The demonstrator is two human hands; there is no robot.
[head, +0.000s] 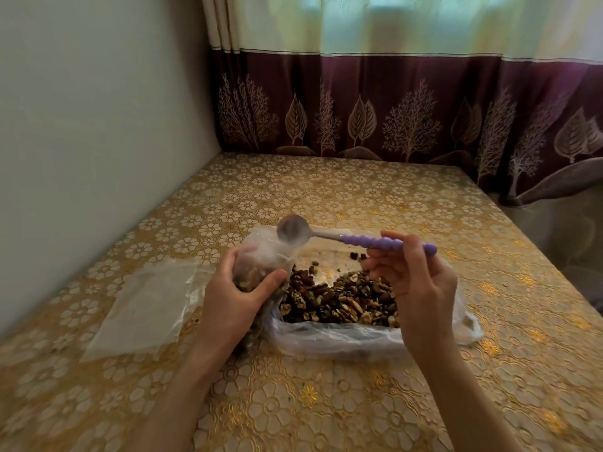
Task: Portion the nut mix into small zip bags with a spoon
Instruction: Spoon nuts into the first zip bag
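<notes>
Setting: gold floral-patterned worktop [326, 197] against a maroon curtain [391, 109].
Left hand [233, 290]: clenched around a small clear zip bag [257, 256], its mouth kept open for filling.
Right hand [414, 278]: grasping a purple-handled metal spoon [359, 238], emptied, tipped over the bag.
Nut mix [339, 298]: spread in a large clear plastic bag [326, 337], just beside.
Spare flat zip bags [143, 305]: laid left, within reach.

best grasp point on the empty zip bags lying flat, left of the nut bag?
Take the empty zip bags by the near right corner, coming in low from the left hand side. They lie flat and limp on the tablecloth, so only an edge gives purchase; pinch and peel up.
</notes>
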